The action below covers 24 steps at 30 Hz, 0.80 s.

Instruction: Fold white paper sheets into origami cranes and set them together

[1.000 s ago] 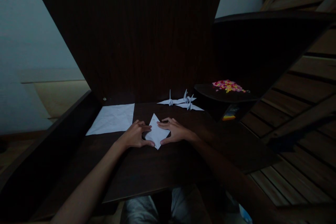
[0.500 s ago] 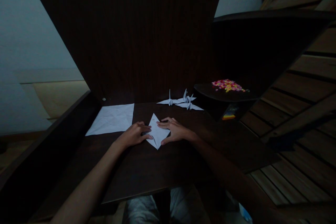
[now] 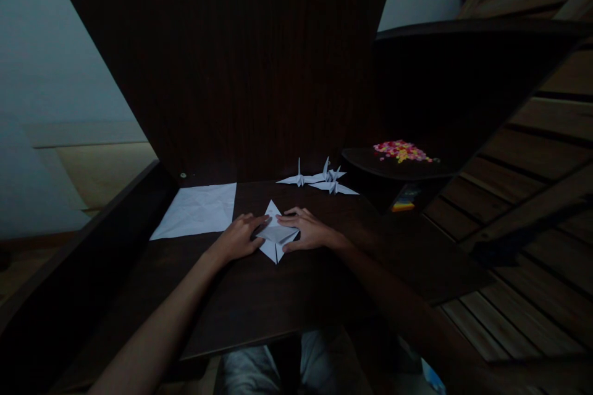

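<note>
A white sheet folded into a kite-shaped origami piece (image 3: pixel 277 234) lies on the dark desk in front of me. Its top point faces away, and a slit splits the lower point. Across its middle, a flap stands raised. My left hand (image 3: pixel 239 238) grips the left edge, fingertips on the upper part and thumb by the flap's left corner. From the other side, my right hand (image 3: pixel 309 229) holds the paper with its fingers along the upper right edge and its thumb low at the right.
Several white paper cranes (image 3: pixel 334 186) stand at the back of the desk (image 3: pixel 296 302). A creased white sheet (image 3: pixel 197 210) lies at the back left. Small pink, red and yellow pieces (image 3: pixel 402 150) are heaped on a corner shelf (image 3: pixel 370 162) at right.
The lower flap of the folded paper has come up and away from me, baring the slit lower point. My left fingers have shifted slightly along the edge; my right hand has barely moved.
</note>
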{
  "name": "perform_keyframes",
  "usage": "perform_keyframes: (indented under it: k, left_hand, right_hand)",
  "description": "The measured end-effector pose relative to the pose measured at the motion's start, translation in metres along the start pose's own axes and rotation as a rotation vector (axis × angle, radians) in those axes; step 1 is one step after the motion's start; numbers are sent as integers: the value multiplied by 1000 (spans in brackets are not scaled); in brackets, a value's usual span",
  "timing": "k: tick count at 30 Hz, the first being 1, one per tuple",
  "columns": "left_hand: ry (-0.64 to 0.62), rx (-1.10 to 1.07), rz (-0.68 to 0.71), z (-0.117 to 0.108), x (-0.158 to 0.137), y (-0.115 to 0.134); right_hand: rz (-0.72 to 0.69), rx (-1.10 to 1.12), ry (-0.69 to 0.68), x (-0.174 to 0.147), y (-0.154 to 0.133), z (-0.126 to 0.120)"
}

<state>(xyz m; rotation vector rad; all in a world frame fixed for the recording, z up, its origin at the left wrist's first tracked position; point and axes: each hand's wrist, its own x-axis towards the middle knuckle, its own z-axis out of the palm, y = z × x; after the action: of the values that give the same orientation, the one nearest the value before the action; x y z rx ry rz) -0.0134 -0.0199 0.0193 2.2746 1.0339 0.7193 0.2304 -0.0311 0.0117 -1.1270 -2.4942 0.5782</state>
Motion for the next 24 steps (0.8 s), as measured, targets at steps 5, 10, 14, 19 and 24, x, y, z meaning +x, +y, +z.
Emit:
perform_keyframes:
  k: [5, 10, 14, 19, 24]
  left_hand:
    - [52, -87, -33, 4, 1, 1]
    - [122, -122, -50, 7, 2, 6]
    - [117, -115, -83, 9, 2, 10]
    - [7, -50, -40, 8, 2, 12]
    - [-125, 45, -4, -2, 1, 9]
  right_hand:
    - [47, 4, 70, 2, -5, 6]
    - [101, 0, 187, 7, -8, 16]
    - [204, 23, 278, 10, -7, 18]
    - [259, 19, 327, 11, -5, 13]
    - [287, 12, 330, 10, -5, 10]
